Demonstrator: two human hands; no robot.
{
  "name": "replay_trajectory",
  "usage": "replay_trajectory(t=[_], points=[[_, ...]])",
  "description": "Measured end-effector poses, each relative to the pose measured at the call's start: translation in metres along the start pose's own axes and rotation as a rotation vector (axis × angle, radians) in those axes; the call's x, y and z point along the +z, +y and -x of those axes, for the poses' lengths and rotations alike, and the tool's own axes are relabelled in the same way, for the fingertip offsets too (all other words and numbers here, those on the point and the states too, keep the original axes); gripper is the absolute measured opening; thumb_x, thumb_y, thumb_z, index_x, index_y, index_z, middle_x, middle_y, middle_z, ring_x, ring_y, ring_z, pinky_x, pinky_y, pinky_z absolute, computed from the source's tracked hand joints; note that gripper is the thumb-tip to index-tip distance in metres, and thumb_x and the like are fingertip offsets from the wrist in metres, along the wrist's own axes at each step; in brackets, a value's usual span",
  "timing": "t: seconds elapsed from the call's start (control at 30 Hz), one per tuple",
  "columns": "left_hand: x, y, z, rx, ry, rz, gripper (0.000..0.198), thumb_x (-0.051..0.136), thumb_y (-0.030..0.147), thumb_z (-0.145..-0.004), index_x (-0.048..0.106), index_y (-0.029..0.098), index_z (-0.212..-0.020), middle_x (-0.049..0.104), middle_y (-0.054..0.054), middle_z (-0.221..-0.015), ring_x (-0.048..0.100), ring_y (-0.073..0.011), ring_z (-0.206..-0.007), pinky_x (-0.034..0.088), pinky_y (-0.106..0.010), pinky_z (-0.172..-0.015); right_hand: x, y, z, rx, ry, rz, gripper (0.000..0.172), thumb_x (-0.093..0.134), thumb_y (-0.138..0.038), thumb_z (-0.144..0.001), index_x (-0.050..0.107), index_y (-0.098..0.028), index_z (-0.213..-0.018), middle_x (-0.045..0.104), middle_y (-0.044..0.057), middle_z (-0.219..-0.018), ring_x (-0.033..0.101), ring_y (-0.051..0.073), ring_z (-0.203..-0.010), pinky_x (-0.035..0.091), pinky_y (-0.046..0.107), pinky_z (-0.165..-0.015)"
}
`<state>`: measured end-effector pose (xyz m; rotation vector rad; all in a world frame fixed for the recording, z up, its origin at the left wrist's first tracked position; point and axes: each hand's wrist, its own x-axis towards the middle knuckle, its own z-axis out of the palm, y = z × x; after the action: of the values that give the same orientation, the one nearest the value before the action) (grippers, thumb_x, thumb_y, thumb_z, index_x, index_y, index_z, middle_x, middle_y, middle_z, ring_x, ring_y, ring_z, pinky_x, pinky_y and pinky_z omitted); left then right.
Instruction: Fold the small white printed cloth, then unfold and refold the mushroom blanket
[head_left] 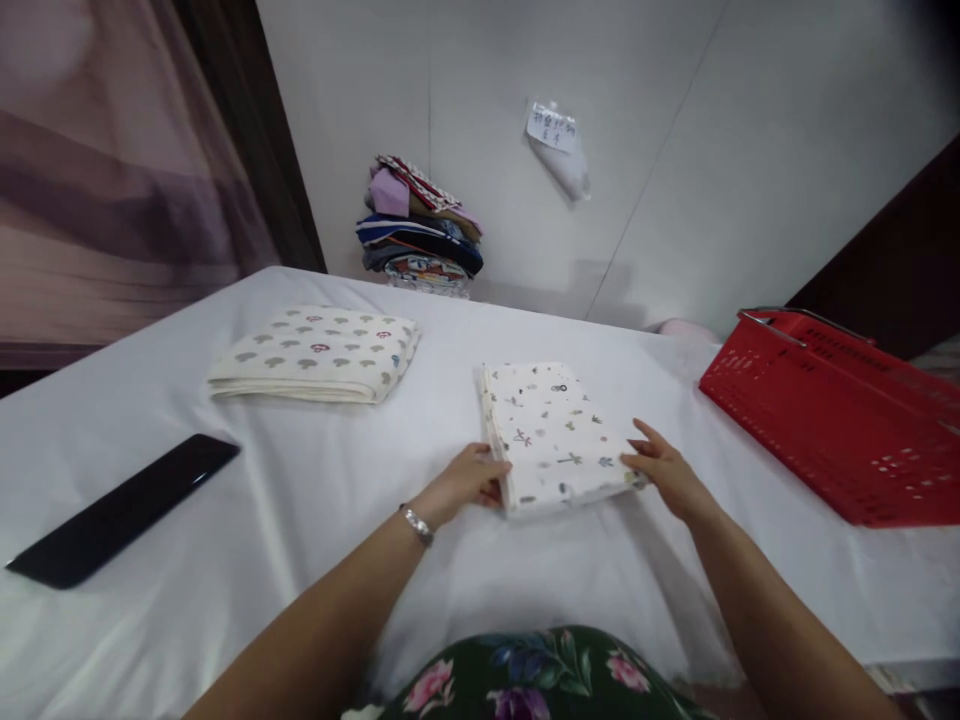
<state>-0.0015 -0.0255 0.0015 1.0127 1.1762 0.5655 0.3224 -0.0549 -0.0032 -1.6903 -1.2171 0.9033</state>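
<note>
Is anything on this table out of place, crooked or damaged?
Nothing looks spilled or damaged. The small-print folded cloth between the left hand and the right hand lies at an angle to the other folded cloth farther left; only that is slightly askew.

A folded printed cloth (551, 432) is being held at its near corners by the left hand (466, 483) and right hand (664, 470) on the white table (300, 480).
</note>
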Motion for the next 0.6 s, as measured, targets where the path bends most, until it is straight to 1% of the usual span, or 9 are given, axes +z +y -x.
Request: replay_trajectory(t=[0.07,0.13,0.2,0.27,0.3,0.37,0.47,0.53,0.6], points=[[0.013,-0.005,0.004,0.006,-0.069,-0.045,0.065,0.067,0.038,-0.068,0.038,0.013,-0.12,0.065,-0.007,-0.076,0.063,-0.0165,-0.063,0.053,-0.029,-0.059,-0.014,0.006,-0.005,0.029,0.03,0.132,0.076,0.065,-0.033,-0.064,0.041,-0.014,-0.133,0.061,0.01,-0.103,0.062,0.022,-0.083,0.052,0.036,-0.074],[0.02,-0.009,0.006,0.005,-0.134,-0.104,0.056,0.067,0.038,-0.067,0.044,0.015,-0.112,0.065,-0.005,-0.073,0.062,-0.0161,-0.058,0.053,-0.029,-0.056,-0.018,0.011,-0.005,0.001,0.049,0.348,0.063,0.06,-0.032,-0.068,0.049,-0.014,-0.127,0.061,0.011,-0.104,0.061,0.023,-0.084,0.051,0.04,-0.076],[0.022,-0.011,0.007,-0.006,-0.201,-0.134,0.044,0.065,0.039,-0.068,0.048,0.016,-0.102,0.065,-0.004,-0.072,0.061,-0.0152,-0.054,0.052,-0.029,-0.053,-0.013,0.008,-0.001,-0.165,0.089,0.572,0.052,0.054,-0.031,-0.072,0.054,-0.015,-0.122,0.059,0.012,-0.112,0.058,0.025,-0.096,0.046,0.044,-0.086],[0.021,-0.012,0.006,-0.001,-0.214,-0.136,0.036,0.063,0.039,-0.069,0.05,0.016,-0.094,0.064,-0.004,-0.072,0.061,-0.0139,-0.052,0.052,-0.027,-0.052,0.001,-0.003,0.007,-0.409,0.129,0.72,0.045,0.05,-0.03,-0.077,0.056,-0.015,-0.12,0.055,0.013,-0.12,0.05,0.027,-0.11,0.039,0.046,-0.097],[0.02,-0.011,0.005,0.002,-0.208,-0.133,0.034,0.062,0.04,-0.07,0.051,0.016,-0.092,0.064,-0.005,-0.073,0.061,-0.0134,-0.052,0.052,-0.027,-0.051,0.01,-0.011,0.013,-0.516,0.126,0.753,0.043,0.048,-0.03,-0.08,0.056,-0.015,-0.12,0.053,0.013,-0.123,0.047,0.027,-0.114,0.036,0.046,-0.1],[0.016,-0.01,0.003,0.004,-0.183,-0.142,0.032,0.061,0.04,-0.072,0.05,0.016,-0.09,0.065,-0.006,-0.076,0.061,-0.0129,-0.052,0.051,-0.025,-0.051,0.034,-0.027,0.027,-0.632,0.024,0.759,0.041,0.045,-0.032,-0.084,0.054,-0.017,-0.121,0.053,0.012,-0.125,0.046,0.025,-0.117,0.037,0.043,-0.1],[0.01,-0.009,-0.001,0.04,-0.109,-0.192,0.029,0.06,0.037,-0.072,0.052,0.015,-0.09,0.065,-0.006,-0.079,0.061,-0.0122,-0.054,0.05,-0.023,-0.05,0.072,-0.041,0.051,-0.75,-0.22,0.766,0.043,0.043,-0.033,-0.087,0.048,-0.019,-0.128,0.049,0.01,-0.131,0.042,0.023,-0.122,0.037,0.042,-0.101],[0.005,-0.009,-0.005,0.07,-0.045,-0.211,0.025,0.059,0.035,-0.073,0.054,0.015,-0.088,0.065,-0.006,-0.08,0.061,-0.0116,-0.055,0.049,-0.021,-0.048,0.092,-0.041,0.064,-0.814,-0.359,0.829,0.049,0.045,-0.035,-0.087,0.041,-0.018,-0.133,0.043,0.012,-0.136,0.037,0.025,-0.127,0.033,0.045,-0.103],[-0.002,-0.008,-0.009,0.09,0.012,-0.193,0.022,0.058,0.033,-0.073,0.054,0.015,-0.086,0.065,-0.006,-0.08,0.06,-0.0109,-0.055,0.049,-0.021,-0.047,0.104,-0.034,0.072,-0.856,-0.398,0.901,0.055,0.047,-0.034,-0.086,0.035,-0.015,-0.137,0.038,0.014,-0.14,0.031,0.027,-0.131,0.029,0.049,-0.105]])
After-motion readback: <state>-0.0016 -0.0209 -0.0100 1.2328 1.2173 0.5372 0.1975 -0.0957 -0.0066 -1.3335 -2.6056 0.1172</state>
